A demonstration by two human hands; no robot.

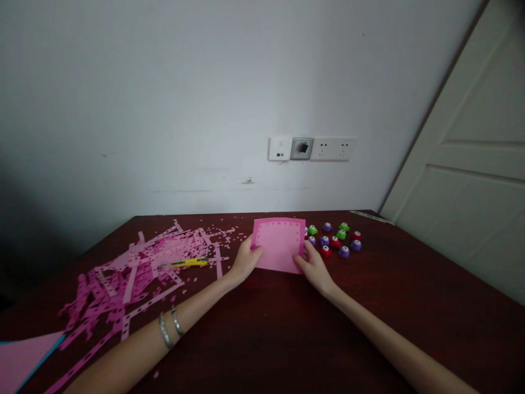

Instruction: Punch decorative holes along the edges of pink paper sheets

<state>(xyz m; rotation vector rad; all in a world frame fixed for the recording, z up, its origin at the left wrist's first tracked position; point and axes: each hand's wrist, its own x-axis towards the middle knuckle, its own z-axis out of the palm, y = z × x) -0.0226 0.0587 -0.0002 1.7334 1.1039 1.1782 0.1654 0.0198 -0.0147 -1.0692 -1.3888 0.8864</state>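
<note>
Between my two hands a square sheet of pink paper is held up, tilted toward me, above the table. A lighter pink panel with a row of small punched shapes along its top and sides covers most of its face. My left hand pinches the left edge, thumb in front and fingers mostly behind. At the lower right edge my right hand grips the sheet the same way. Several small craft punches in red, green and purple, each with a white-and-dark round top, stand just beyond my right hand.
A heap of punched pink paper strips and tiny scraps spreads over the dark red table on the left. On it lies a yellow utility knife. Pink and blue sheets sit at the front left. Wall sockets are behind.
</note>
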